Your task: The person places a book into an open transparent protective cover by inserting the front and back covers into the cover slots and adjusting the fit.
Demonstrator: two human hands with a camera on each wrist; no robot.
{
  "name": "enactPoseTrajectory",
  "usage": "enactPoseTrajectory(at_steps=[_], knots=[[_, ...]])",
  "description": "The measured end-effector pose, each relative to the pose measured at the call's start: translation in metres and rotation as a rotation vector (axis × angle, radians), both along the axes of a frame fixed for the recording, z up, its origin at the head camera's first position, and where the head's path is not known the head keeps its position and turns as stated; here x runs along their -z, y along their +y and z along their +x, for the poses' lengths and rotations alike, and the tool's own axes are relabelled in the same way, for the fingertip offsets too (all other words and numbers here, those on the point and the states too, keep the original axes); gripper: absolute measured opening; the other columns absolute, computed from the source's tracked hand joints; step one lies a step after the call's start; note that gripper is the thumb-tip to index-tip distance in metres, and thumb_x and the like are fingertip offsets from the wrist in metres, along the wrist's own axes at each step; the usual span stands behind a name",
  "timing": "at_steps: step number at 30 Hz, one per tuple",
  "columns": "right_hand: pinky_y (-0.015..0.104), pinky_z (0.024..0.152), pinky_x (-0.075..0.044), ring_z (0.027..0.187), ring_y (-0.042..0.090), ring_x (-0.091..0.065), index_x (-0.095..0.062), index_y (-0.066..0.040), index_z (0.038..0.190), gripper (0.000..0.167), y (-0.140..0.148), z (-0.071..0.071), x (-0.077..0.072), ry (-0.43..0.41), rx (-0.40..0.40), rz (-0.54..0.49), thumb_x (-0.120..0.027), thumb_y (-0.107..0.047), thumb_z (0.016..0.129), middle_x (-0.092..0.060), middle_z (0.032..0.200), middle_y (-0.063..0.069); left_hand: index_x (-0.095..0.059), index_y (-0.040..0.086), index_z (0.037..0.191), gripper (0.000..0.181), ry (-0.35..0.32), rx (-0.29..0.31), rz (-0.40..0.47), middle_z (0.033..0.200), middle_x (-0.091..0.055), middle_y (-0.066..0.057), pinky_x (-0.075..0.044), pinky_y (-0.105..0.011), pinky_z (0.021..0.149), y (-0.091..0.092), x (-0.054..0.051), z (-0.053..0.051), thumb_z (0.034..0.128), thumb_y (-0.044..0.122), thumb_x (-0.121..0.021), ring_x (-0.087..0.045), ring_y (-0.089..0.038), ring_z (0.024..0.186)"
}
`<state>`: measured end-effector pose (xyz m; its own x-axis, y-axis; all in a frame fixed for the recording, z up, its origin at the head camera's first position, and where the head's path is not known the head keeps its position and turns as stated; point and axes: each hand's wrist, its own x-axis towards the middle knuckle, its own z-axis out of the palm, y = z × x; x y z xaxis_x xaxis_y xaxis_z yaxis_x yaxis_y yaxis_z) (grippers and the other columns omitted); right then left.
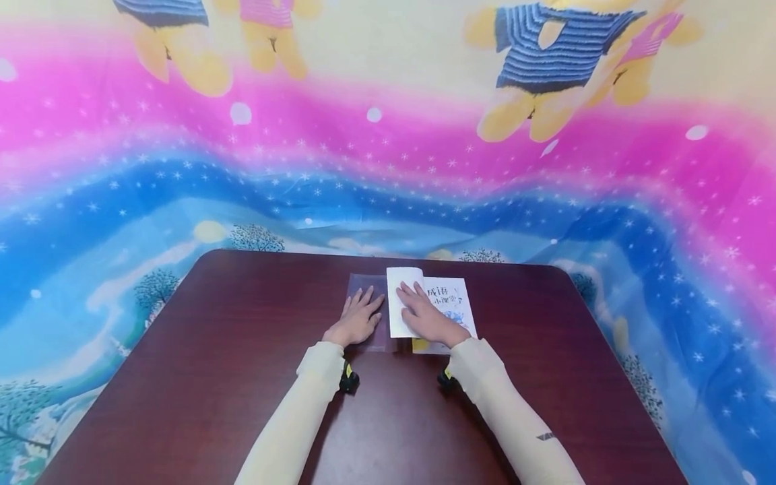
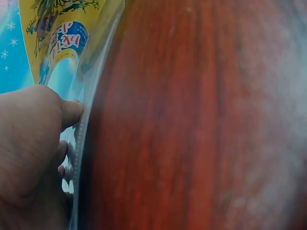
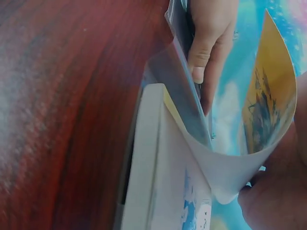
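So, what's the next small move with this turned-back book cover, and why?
Perhaps press the turned-back cover flatter toward the clear plastic: the right wrist view shows it curling up, while the right hand rests on it and the left hand lies on the plastic.

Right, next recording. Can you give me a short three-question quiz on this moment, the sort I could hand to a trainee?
1. In the head view, which hand rests on the clear plastic sheet?
2. True or false: in the head view, the book lies to the left of the clear plastic sheet.
3. What is behind the table?
A) a bookshelf
B) a patterned cloth
C) a window

Key:
1. The left hand.
2. False; it lies to the right.
3. B.
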<state>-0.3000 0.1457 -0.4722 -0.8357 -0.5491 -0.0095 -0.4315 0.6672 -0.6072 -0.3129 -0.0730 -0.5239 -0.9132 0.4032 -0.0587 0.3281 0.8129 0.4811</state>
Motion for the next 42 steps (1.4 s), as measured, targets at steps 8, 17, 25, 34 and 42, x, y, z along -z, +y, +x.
enactPoseTrajectory(at_steps=[8,17,25,34,42], knots=[[0.057,0.124,-0.018,0.156,0.039,-0.013,-0.034,0.001,0.156,0.062,0.001,-0.006,-0.005,0.033,-0.003,0.060,-0.050,-0.031,0.106,-0.024,0.166,0.018,-0.031,0.015,0.161,0.053,-0.020,-0.016,-0.029,0.170,-0.012,-0.014,-0.002,-0.056,0.126,-0.002,-0.002,-0.003,0.1093,0.026,-0.038,-0.003,-0.038,0.157],[0.056,0.125,-0.017,0.156,0.040,-0.012,-0.039,0.004,0.153,0.063,0.000,-0.005,-0.001,0.016,0.016,0.125,-0.056,-0.031,0.104,-0.027,0.165,0.021,-0.032,0.016,0.161,0.053,-0.010,-0.011,-0.007,0.170,-0.013,-0.015,-0.003,-0.057,0.126,0.001,-0.002,0.001,0.1092,0.025,-0.037,-0.005,-0.039,0.157],[0.060,0.123,-0.017,0.153,0.049,-0.011,-0.048,0.009,0.146,0.058,-0.005,-0.003,0.006,0.091,0.039,0.145,-0.060,-0.024,0.100,-0.035,0.159,0.026,-0.033,0.012,0.160,0.053,-0.004,-0.008,0.029,0.169,-0.015,-0.019,-0.003,-0.059,0.125,0.002,-0.004,0.004,0.1085,0.021,-0.037,-0.006,-0.042,0.156],[0.057,0.125,-0.016,0.154,0.047,-0.013,-0.050,0.007,0.145,0.057,-0.011,-0.006,0.008,0.115,0.064,0.215,-0.063,-0.026,0.100,-0.038,0.159,0.024,-0.034,0.008,0.159,0.052,-0.001,0.009,0.045,0.168,-0.018,-0.022,-0.006,-0.061,0.125,0.001,-0.011,0.004,0.1079,0.018,-0.037,-0.009,-0.045,0.155],[0.057,0.125,-0.016,0.153,0.047,-0.015,-0.051,0.004,0.146,0.058,-0.015,-0.006,0.010,0.110,0.067,0.282,-0.063,-0.028,0.100,-0.038,0.159,0.023,-0.035,0.009,0.159,0.052,-0.022,0.011,0.027,0.169,-0.016,-0.020,-0.005,-0.059,0.125,-0.001,-0.012,0.005,0.1080,0.019,-0.037,-0.008,-0.044,0.156]])
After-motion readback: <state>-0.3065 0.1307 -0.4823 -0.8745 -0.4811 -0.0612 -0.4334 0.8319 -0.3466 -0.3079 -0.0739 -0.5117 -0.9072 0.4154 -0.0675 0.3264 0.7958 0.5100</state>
